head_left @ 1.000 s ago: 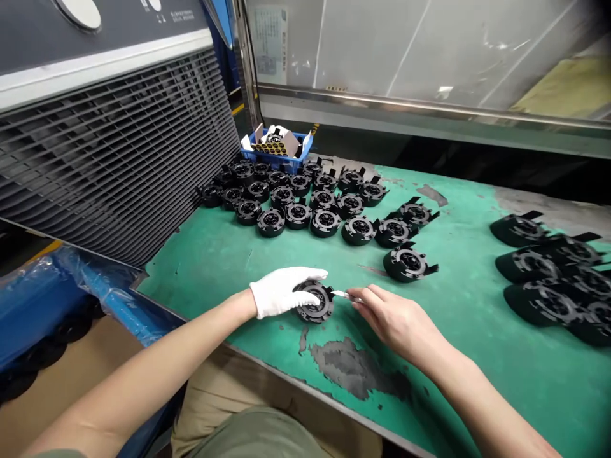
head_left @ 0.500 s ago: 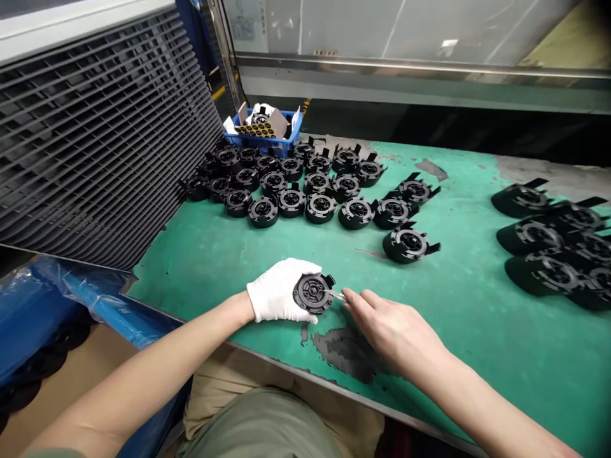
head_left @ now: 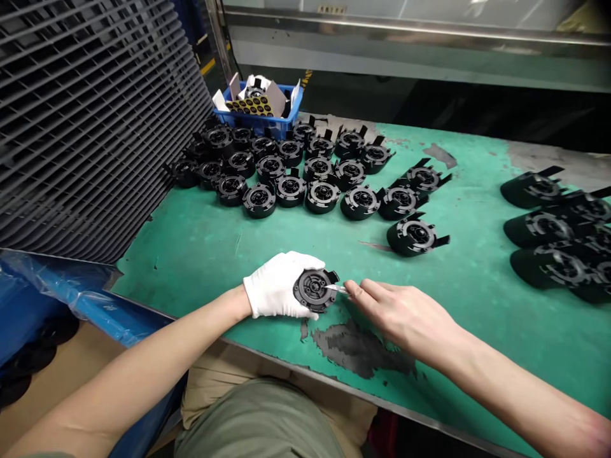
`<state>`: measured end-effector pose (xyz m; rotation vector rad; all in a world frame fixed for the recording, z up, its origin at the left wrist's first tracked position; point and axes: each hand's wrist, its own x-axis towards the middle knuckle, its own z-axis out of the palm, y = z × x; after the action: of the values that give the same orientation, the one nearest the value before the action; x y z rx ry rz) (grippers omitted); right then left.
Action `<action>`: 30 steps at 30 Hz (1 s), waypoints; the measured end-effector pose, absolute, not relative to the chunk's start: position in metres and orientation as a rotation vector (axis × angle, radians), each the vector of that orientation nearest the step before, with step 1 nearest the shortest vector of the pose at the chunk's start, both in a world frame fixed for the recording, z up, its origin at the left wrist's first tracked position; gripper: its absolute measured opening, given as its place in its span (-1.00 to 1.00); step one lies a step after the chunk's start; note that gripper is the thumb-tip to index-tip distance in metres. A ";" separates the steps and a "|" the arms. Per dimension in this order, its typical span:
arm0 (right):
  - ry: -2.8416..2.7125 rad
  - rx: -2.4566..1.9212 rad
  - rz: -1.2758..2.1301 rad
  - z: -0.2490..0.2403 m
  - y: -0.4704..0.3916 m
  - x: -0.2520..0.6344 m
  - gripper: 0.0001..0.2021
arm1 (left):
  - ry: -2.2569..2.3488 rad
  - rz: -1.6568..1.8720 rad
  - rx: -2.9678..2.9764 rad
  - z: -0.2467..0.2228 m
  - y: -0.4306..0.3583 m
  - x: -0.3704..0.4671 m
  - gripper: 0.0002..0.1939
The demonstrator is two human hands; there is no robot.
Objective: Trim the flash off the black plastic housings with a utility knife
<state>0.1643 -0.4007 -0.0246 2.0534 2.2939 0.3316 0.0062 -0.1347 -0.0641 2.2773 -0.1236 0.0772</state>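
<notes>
- From my distant post I am looking down on a green work surface (head_left: 205, 254), which is showing a dark grey patch (head_left: 358, 346) at lower centre.
- Nearest me, olive clothing (head_left: 258, 420) is filling the bottom centre, while blue plastic sheeting (head_left: 95, 308) is shining at lower left.
- Just below the centre of the frame, I am cupping a round black part (head_left: 310, 289) in the white-gloved left hand (head_left: 277, 286), thumb and fingers curving around its rim, its ribbed face turning upward.
- Right of it, I am pinching a small pointed metal tool (head_left: 338, 289) between the thumb and fingers of the bare right hand (head_left: 398, 312); the tip is pointing left over the part's face, and I cannot tell whether it is touching.
- Beyond the hands, a single black housing (head_left: 415, 234) is sitting right of centre, a group of similar housings (head_left: 548, 222) is standing at the right edge, and many more rows (head_left: 286, 168) are spreading across the upper centre.
- A grey slatted panel (head_left: 95, 127) is leaning across the upper left.
- Farther back, a blue basket (head_left: 252, 121) is holding white pieces and a yellow-and-black dotted sheet (head_left: 251, 106).
- Along the top, a metal rail (head_left: 382, 30) is running across.
</notes>
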 end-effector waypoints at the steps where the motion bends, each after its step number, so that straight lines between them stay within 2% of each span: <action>1: 2.314 2.025 0.325 -0.023 -0.399 0.169 -0.52 | -0.129 0.071 2.282 -0.065 -0.134 0.006 -0.08; 7: 2.490 1.855 0.193 -0.017 -0.384 0.199 -0.57 | -0.130 0.090 2.303 -0.070 -0.133 0.006 -0.01; 11: 2.570 1.782 0.119 -0.015 -0.373 0.216 -0.56 | -0.135 0.082 2.302 -0.070 -0.133 0.006 -0.06; 15: 2.661 1.718 0.132 -0.014 -0.367 0.221 -0.65 | -0.147 0.086 2.296 -0.068 -0.133 0.007 -0.09; 24: 2.290 2.198 0.282 -0.027 -0.402 0.177 -0.75 | -0.149 0.044 2.307 -0.062 -0.134 0.010 -0.19; 30: 2.170 2.263 0.260 -0.030 -0.409 0.157 -0.59 | -0.162 0.091 2.290 -0.062 -0.135 0.008 -0.16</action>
<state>0.1572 -0.4091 -0.0300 2.2635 2.1695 0.2604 0.0080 -0.1348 -0.0616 2.2897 -0.1619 0.0909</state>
